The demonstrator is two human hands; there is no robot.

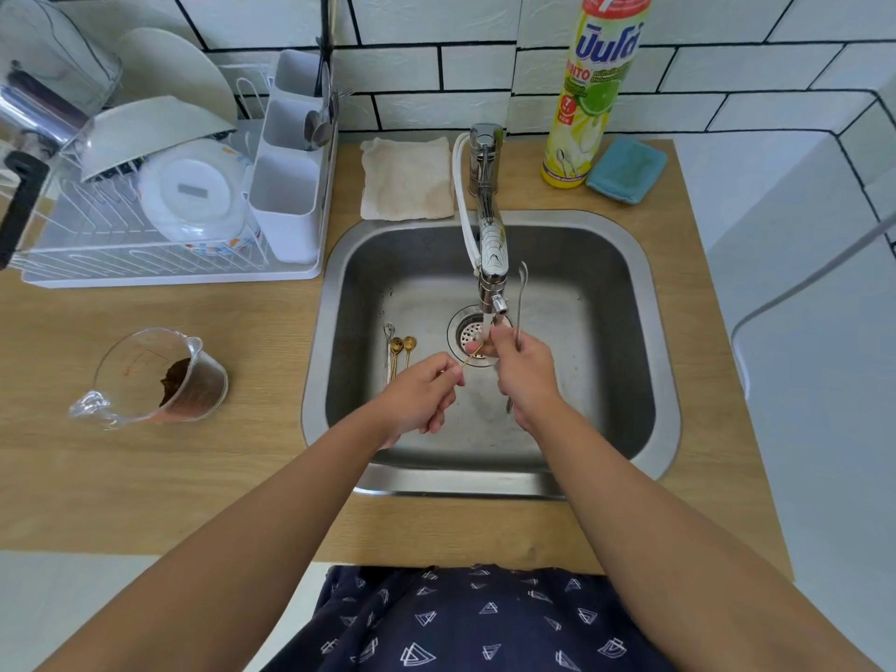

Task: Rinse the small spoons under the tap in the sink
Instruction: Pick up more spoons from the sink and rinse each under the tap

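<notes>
The small spoons are in three places: one gold spoon (471, 355) is held under the water, one long silver spoon (520, 312) stands up in the right hand, and three more spoons (398, 350) lie on the sink floor, left of the drain.

The table (203, 468) is of pale wood grain, and the sink (601, 361) is set into it near its front edge. The sink is a rounded square of brushed steel, dull and a little stained. At the table's back left corner stands a white wire dish rack (160, 206) with plates and bowls. The chrome tap (489, 244) reaches over the drain (466, 334), and a thin stream of water falls from it.

The left hand (419, 397) pinches the thin handle of the gold spoon between its fingertips, so its grip is clamped on this spoon. The bowl of the spoon points into the stream. The right hand (526, 368) has its grip curled around the silver spoon, and its fingers seem to rub the gold spoon's bowl under the water.

The step in hand seems to be the rinsing of one spoon, with the task partly done. The next move probably calls for putting this spoon aside and picking a new one from the sink floor; the wet thin handles may slip.

A clear measuring cup (155, 380) with brown residue lies tilted near the table's left edge.
</notes>
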